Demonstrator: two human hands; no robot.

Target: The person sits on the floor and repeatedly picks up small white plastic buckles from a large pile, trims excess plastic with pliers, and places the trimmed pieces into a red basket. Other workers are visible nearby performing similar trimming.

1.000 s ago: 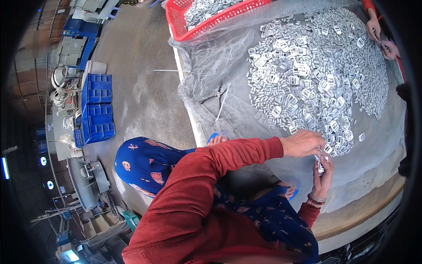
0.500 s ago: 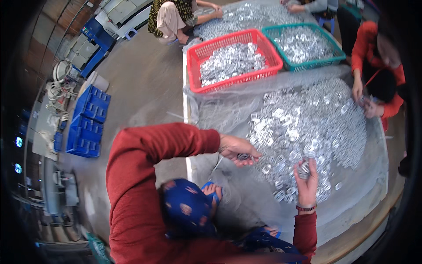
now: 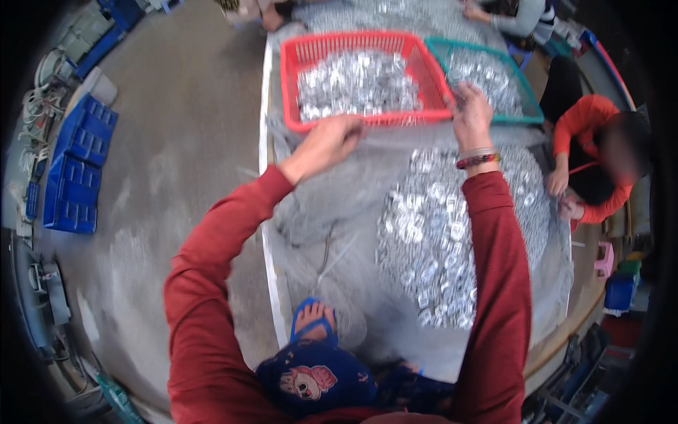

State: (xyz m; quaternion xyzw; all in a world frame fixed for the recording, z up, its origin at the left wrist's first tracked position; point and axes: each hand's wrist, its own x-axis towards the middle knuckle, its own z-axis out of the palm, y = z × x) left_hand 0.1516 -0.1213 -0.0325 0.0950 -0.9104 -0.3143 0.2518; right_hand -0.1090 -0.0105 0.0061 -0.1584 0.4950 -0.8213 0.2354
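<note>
Left grip (image 3: 328, 144) before red basket (image 3: 428, 74), right (image 3: 473, 118) beside

Wearer's 2 hands (image 3: 326, 147) (image 3: 473, 121), 1 red basket (image 3: 432, 76), 1 green basket (image 3: 527, 93), 1 pink stool (image 3: 604, 260).

No text, numbers or signs legible.

We were in a workshop: machinery (image 3: 109, 39) and blue bins (image 3: 70, 187) lined a scuffed grey floor (image 3: 191, 120), a co-worker (image 3: 586, 120) in orange was beside a heap of small silvery pieces (image 3: 427, 219), and more lay in a red basket (image 3: 288, 85) and green basket (image 3: 531, 106).
</note>
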